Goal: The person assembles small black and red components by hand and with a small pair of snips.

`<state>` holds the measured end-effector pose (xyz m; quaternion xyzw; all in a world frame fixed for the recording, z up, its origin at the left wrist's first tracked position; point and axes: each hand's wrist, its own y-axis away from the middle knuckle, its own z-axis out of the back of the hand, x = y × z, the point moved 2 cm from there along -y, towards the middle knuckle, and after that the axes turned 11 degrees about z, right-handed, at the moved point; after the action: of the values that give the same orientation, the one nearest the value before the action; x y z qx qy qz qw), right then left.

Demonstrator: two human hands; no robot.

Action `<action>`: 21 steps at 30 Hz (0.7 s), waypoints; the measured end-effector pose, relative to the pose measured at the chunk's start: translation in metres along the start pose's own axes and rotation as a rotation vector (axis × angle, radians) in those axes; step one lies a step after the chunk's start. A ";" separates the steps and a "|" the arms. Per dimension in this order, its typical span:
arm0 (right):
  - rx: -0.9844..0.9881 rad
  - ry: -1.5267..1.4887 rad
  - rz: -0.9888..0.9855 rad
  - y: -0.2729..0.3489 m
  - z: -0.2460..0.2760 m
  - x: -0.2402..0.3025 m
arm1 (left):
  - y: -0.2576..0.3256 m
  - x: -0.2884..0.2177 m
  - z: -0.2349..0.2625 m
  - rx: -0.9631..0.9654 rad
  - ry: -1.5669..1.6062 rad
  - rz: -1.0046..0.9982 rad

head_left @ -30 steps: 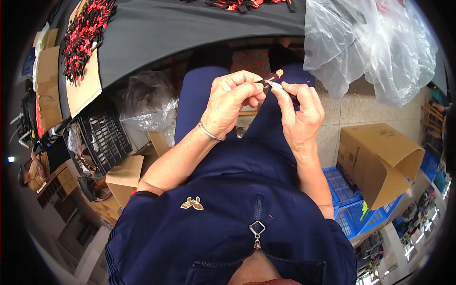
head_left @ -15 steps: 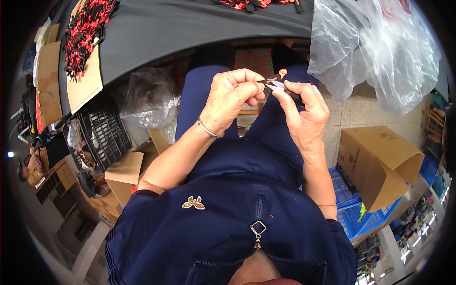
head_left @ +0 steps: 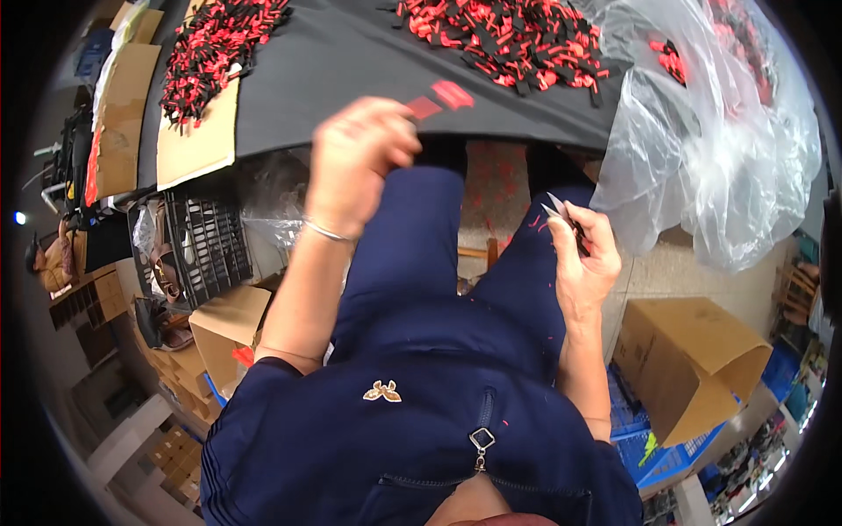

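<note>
My left hand is smeared by motion above the near edge of the black-covered table. At its closed fingertips is a small red-and-black strap piece, too blurred to make out fully. My right hand, over my right thigh, is closed around a pair of small thread snips. The pointed blades stick out past the fingers, slightly apart, with nothing between them. Beyond my left hand, a large heap of red-and-black strap pieces lies on the table.
A second heap of such pieces rests on cardboard at the left. Clear plastic bags hang over the table's right side. An open carton stands on a blue crate; a black crate is at the left.
My hands have moved apart. The left has carried the strap piece forward and left to the table; the right, with the snips, has drawn back toward my thigh. The view has shifted, showing more table.
</note>
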<state>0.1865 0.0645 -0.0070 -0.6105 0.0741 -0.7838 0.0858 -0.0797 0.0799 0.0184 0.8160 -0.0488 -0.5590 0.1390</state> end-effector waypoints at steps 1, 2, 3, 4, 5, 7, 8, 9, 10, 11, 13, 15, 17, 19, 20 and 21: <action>-0.019 -0.030 -0.016 -0.001 0.001 0.000 | -0.008 -0.017 0.027 0.035 0.143 -0.146; -0.015 -0.042 -0.002 -0.003 0.001 0.004 | -0.011 -0.036 0.052 0.043 0.354 -0.199; -0.036 -0.073 -0.031 -0.005 0.001 0.004 | -0.014 -0.049 0.064 0.061 0.570 -0.248; -0.058 -0.104 -0.060 -0.006 0.002 0.004 | -0.016 -0.050 0.066 0.068 0.568 -0.260; -0.059 -0.111 -0.047 -0.006 0.000 0.003 | -0.018 -0.053 0.066 -0.037 0.549 -0.202; -0.066 -0.118 -0.090 -0.006 -0.001 -0.001 | -0.028 -0.039 0.067 -0.140 0.440 -0.127; -0.065 -0.117 -0.103 -0.005 -0.001 -0.002 | -0.031 -0.033 0.057 -0.242 0.255 -0.084; -0.062 -0.122 -0.096 -0.005 -0.001 -0.002 | -0.035 -0.027 0.045 -0.346 0.072 -0.039; -0.058 -0.109 -0.097 -0.006 -0.001 -0.003 | -0.041 -0.025 0.033 -0.387 -0.117 -0.090; -0.057 -0.093 -0.100 -0.005 0.000 -0.005 | -0.049 -0.023 0.021 -0.423 -0.307 -0.138; -0.049 -0.097 -0.121 -0.006 0.001 -0.009 | -0.064 -0.023 0.004 -0.452 -0.639 -0.303; -0.076 -0.100 -0.129 -0.008 0.002 -0.011 | -0.079 -0.025 -0.015 -0.522 -0.950 -0.417; -0.070 -0.101 -0.139 -0.009 0.001 -0.010 | -0.094 -0.025 -0.015 -0.524 -1.107 -0.468; -0.065 -0.101 -0.149 -0.011 0.001 -0.011 | -0.101 -0.024 -0.014 -0.521 -1.264 -0.521; -0.070 -0.105 -0.143 -0.011 0.001 -0.013 | -0.102 -0.025 -0.012 -0.504 -1.258 -0.474; -0.074 -0.109 -0.137 -0.010 0.001 -0.014 | -0.102 -0.027 -0.010 -0.489 -1.252 -0.426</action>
<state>0.1906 0.0778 -0.0175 -0.6586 0.0564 -0.7502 0.0134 -0.0880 0.1855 0.0174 0.2783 0.1684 -0.9334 0.1515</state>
